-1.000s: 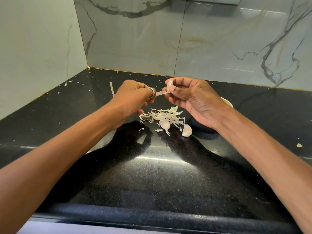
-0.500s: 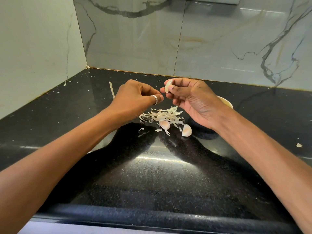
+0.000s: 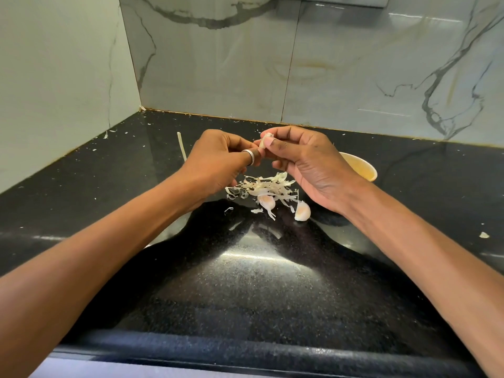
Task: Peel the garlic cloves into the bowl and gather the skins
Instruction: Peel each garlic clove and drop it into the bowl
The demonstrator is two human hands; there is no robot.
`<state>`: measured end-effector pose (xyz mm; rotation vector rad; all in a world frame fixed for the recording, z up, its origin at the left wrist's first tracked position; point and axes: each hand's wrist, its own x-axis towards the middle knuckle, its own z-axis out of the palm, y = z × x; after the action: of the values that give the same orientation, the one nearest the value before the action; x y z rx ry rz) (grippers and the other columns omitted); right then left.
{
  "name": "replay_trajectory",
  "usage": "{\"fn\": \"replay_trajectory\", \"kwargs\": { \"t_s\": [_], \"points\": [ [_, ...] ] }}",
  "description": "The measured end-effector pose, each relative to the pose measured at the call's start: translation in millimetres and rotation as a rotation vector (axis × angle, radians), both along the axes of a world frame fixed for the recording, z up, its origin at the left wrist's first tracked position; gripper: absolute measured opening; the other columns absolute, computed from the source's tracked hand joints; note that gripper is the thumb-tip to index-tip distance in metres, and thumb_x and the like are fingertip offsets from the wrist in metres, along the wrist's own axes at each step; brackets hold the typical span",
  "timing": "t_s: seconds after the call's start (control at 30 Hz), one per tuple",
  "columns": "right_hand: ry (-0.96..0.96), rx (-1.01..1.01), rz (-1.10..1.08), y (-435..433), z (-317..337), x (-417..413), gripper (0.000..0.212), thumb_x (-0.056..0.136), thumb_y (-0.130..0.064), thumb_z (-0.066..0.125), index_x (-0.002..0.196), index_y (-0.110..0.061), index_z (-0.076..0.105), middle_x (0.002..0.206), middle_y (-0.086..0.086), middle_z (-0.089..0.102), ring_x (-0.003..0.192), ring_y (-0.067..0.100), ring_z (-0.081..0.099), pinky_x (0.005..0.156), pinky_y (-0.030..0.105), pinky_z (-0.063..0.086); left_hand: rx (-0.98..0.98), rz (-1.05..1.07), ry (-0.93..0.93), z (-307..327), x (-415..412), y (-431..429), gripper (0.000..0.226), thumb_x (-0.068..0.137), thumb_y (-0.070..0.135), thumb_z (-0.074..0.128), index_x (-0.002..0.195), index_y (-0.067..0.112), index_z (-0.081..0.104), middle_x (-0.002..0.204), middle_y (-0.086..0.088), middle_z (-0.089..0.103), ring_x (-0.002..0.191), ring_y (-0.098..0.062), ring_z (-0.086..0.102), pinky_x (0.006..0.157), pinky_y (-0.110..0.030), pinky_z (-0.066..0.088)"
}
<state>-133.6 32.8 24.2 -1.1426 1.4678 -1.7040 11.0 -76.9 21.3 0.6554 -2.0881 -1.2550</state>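
Above the middle of the black worktop [image 3: 245, 282], seen from the head camera, both hands meet at one garlic clove [image 3: 264, 140]. The right hand [image 3: 308, 165] pinches the garlic clove between its thumb and curled fingertips, so that the pale tip sticks up above them. The left hand [image 3: 218, 156] is curled too, with its thumb and forefinger closed on the lower end of the same garlic clove. Whether they have skin or flesh there is too small to tell. A silver ring [image 3: 250, 156] sits on the digit of the left hand nearest the clove.

Below the hands, a loose pile of skins [image 3: 261, 186] lies on the worktop, thin and pale and curling. Two loose cloves rest at its near edge. The first loose clove [image 3: 266, 202] is partly under the shreds, and the second loose clove [image 3: 302, 211] lies just to the right of the pile, close to the right wrist. A yellow bowl [image 3: 362, 170] stands behind the right hand, which hides most of it, so its contents cannot be seen.

Farther back on the left, a long pale strip [image 3: 181, 145] lies apart from the pile. Small flakes dot the far corner of the worktop, and one larger scrap [image 3: 484, 235] lies well off to the right. Grey-veined marble walls [image 3: 327, 64] close in the worktop at the back and on the left.
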Motion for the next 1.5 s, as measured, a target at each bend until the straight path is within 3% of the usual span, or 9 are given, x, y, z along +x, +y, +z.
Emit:
{"fn": "replay_trajectory", "kwargs": {
  "t_s": [0.17,0.43,0.6,0.8,1.1,1.37,1.5],
  "points": [
    [-0.031,-0.009,-0.012,-1,-1,2,0.02,0.095,-0.012,0.069,0.113,-0.003,0.069,0.098,0.01,0.076,0.092,0.016,0.07,0.08,0.026,0.056,0.001,0.024,0.007,0,1,0,0.01,0.092,0.026,0.074,0.094,0.017,0.078,0.093,-0.01,0.075,0.07,-0.009,0.058,0.048,-0.017,0.046],
    [-0.032,0.032,-0.05,0,-2,2,0.02,0.087,0.013,0.066,0.103,0.002,0.071,0.101,0.019,0.073,0.087,0.02,0.07,0.082,0.027,0.059,0.017,0.064,0.035,1,0,0,0.008,0.09,0.022,0.075,0.096,0.018,0.078,0.094,-0.01,0.075,0.072,-0.011,0.058,0.047,-0.018,0.046],
    [0.025,0.05,-0.071,0,-3,2,0.025,0.085,0.005,0.075,0.109,0.001,0.072,0.107,0.024,0.074,0.09,0.02,0.071,0.079,0.027,0.058,0.045,0.075,0.038,0,0,0,0.007,0.092,0.018,0.072,0.095,0.019,0.078,0.095,-0.011,0.075,0.074,-0.01,0.058,0.047,-0.018,0.047],
    [0.035,0.045,-0.097,0,-3,3,0.026,0.08,0.008,0.078,0.104,-0.001,0.073,0.102,0.022,0.075,0.086,0.022,0.072,0.08,0.031,0.062,0.123,0.071,0.02,2,0,2,0.012,0.091,0.009,0.066,0.092,0.015,0.077,0.086,-0.002,0.074,0.072,-0.007,0.057,0.045,-0.019,0.045],
    [0.122,0.037,-0.128,2,-6,6,0.028,0.077,0.011,0.08,0.1,-0.003,0.073,0.091,0.015,0.077,0.08,0.021,0.074,0.074,0.03,0.063,0.125,0.047,-0.019,0,-1,5,0.018,0.096,0.009,0.058,0.09,0.012,0.074,0.084,-0.001,0.07,0.075,-0.008,0.059,0.048,-0.02,0.046],
    [0.148,0.042,-0.141,-1,-10,9,0.028,0.077,0.011,0.08,0.099,-0.004,0.073,0.092,0.017,0.077,0.083,0.026,0.076,0.078,0.037,0.064,0.078,0.085,-0.021,-4,-4,4,0.018,0.096,0.011,0.058,0.091,0.006,0.075,0.095,-0.021,0.07,0.077,-0.016,0.058,0.045,-0.019,0.046],
    [0.17,0.051,-0.152,-2,-12,10,0.027,0.078,0.009,0.081,0.1,-0.002,0.073,0.091,0.016,0.078,0.084,0.028,0.077,0.079,0.038,0.064,0.053,0.097,-0.033,-6,-5,3,0.018,0.094,0.011,0.058,0.088,0.008,0.075,0.099,-0.023,0.07,0.075,-0.017,0.059,0.047,-0.02,0.047]
  ]
}}
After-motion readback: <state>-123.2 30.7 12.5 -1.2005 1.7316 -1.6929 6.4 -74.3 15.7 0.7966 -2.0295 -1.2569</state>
